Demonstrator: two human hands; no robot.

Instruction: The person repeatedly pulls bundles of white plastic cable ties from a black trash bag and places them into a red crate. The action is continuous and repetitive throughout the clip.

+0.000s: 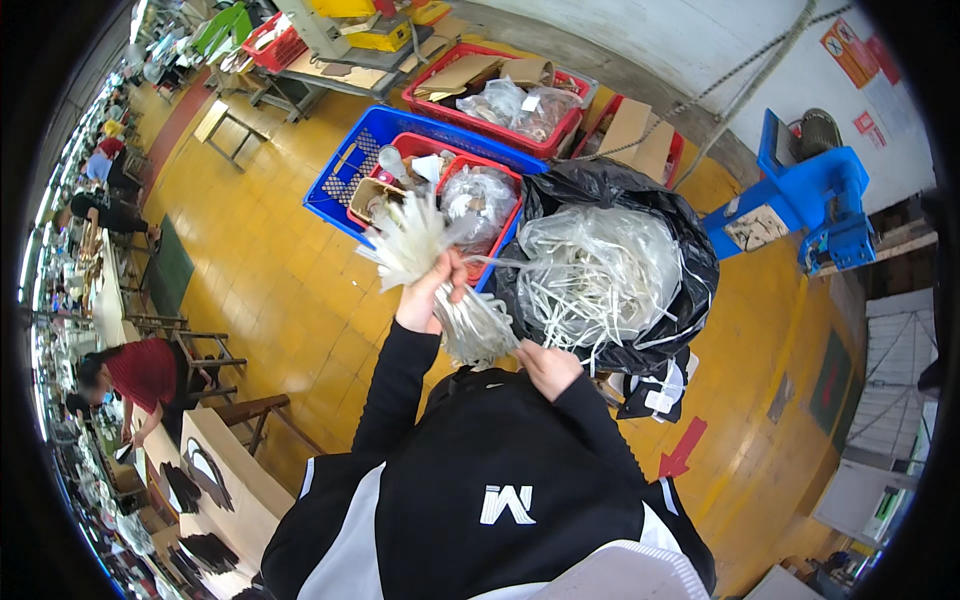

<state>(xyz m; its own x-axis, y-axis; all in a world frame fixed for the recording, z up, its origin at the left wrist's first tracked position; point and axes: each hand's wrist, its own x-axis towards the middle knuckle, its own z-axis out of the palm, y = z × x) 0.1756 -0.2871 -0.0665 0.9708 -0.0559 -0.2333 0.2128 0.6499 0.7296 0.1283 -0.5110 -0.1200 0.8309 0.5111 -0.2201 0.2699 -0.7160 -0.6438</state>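
Observation:
My left hand (432,290) is closed around the middle of a thick bundle of whitish translucent strips (408,242). The strips fan out above the fist and hang below it toward my chest. Fingers together, my right hand (548,368) pinches strips at the bundle's lower right end. A few long strips run from near the left hand toward a clear plastic bag (600,240). That bag sits inside a large black plastic bag (690,240) and is full of loose, tangled strips (590,310).
Beyond my hands stands a blue crate (345,170) with red baskets inside, and a red crate (420,95) behind it. A blue machine (760,215) is at the right. At the left, a person in a red top (150,375) bends over a worktable (240,470).

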